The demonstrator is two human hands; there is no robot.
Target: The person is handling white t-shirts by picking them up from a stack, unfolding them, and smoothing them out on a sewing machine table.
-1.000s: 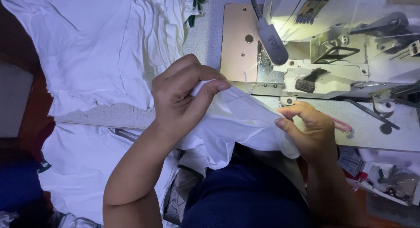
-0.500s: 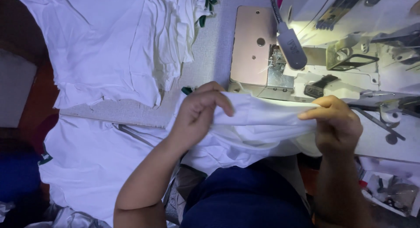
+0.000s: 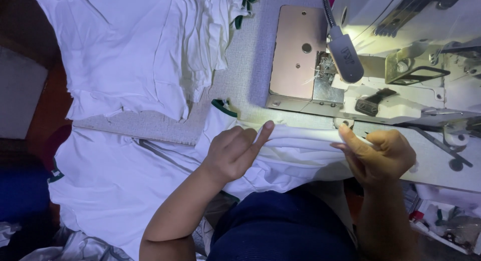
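My left hand (image 3: 233,152) pinches a folded edge of a white garment (image 3: 300,146), its forefinger stretched out along the fold. My right hand (image 3: 378,155) grips the same fold further right, thumb on top. The cloth is pulled taut between both hands at the front edge of the sewing table, just in front of the sewing machine (image 3: 401,55). A green-trimmed corner (image 3: 223,106) of the garment lies on the table left of the hands. The rest of the garment hangs down over my lap.
A heap of white cloth pieces (image 3: 135,50) lies on the grey table top (image 3: 245,75) at the back left. More white fabric (image 3: 110,186) hangs below the table edge at the left. A gooseneck lamp (image 3: 344,55) lights the needle plate (image 3: 295,53).
Both hands have moved apart and lowered, stretching the bunched white cloth into a straight taut fold. The view has shifted left and up across the table.
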